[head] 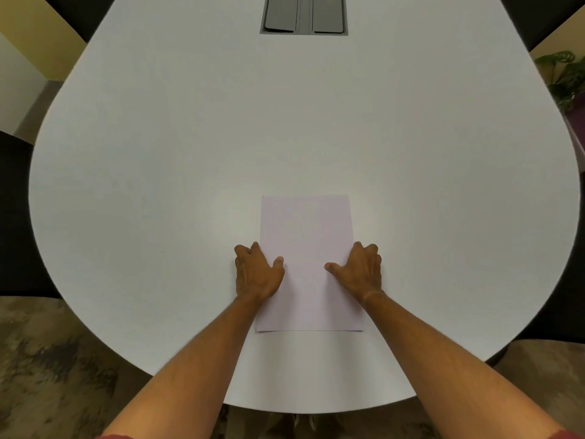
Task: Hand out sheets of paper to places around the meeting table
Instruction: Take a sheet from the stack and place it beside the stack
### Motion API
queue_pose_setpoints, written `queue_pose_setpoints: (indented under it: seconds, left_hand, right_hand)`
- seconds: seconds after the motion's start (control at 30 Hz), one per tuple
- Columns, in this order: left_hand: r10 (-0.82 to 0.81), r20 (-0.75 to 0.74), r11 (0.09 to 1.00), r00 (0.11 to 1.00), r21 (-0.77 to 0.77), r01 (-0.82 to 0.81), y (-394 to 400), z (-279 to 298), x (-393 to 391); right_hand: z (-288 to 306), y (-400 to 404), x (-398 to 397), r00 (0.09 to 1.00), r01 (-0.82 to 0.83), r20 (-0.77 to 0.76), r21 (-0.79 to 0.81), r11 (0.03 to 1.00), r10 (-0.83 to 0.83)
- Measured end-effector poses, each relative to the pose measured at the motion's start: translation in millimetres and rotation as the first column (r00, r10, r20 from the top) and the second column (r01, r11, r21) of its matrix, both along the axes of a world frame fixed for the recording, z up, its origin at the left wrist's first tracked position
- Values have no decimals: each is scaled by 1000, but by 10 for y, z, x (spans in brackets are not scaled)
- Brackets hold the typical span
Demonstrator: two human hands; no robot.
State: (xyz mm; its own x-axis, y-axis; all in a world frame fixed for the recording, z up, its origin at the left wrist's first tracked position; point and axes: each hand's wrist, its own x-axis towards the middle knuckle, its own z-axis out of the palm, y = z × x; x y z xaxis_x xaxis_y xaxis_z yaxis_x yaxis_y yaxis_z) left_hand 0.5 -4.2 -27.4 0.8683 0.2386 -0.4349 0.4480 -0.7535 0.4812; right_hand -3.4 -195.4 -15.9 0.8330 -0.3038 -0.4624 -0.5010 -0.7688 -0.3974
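Observation:
A stack of pale white paper sheets (305,236) lies flat on the white meeting table (158,153), near its front rounded end. My left hand (256,274) holds the stack's left edge, thumb on top of the paper and fingers curled down along the side. My right hand (361,270) holds the right edge the same way, thumb lying on the sheet. Both forearms reach in from the bottom of the view. How many sheets are in the stack cannot be told.
A grey cable hatch (304,14) is set into the table's middle at the far end. Dark chairs (15,217) stand along both sides. A green plant (563,77) is at the right. Patterned carpet (47,359) shows below the table's edge.

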Motion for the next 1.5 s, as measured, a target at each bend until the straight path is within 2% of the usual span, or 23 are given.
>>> queue_pose_setpoints:
  seconds: [0.17,0.53,0.87,1.13,1.3,1.5]
  left_hand:
    - [27,9,1000,1000,-16,-27,46,9,-11]
    - [81,33,996,996,-49,-79,48,39,-6]
    - [102,53,994,993,-49,-99,58,6,-23]
    - [218,83,969,972,-140,-206,70,-5,35]
    - [342,80,923,936,-214,-319,93,-1,82]
    - [390,89,901,917,-241,-360,127,72,142]
  right_hand:
    - [8,17,-18,999,26,23,10,1000,-26]
    - [25,14,-28,967,193,152,82,978,-204]
    - [-4,-3,-28,958,206,196,29,978,-208]
    - [-11,-9,27,913,326,179,220,919,-367]
    - [-9,-18,44,894,362,171,272,892,-415]
    - [46,-73,61,868,392,182,317,863,-461]
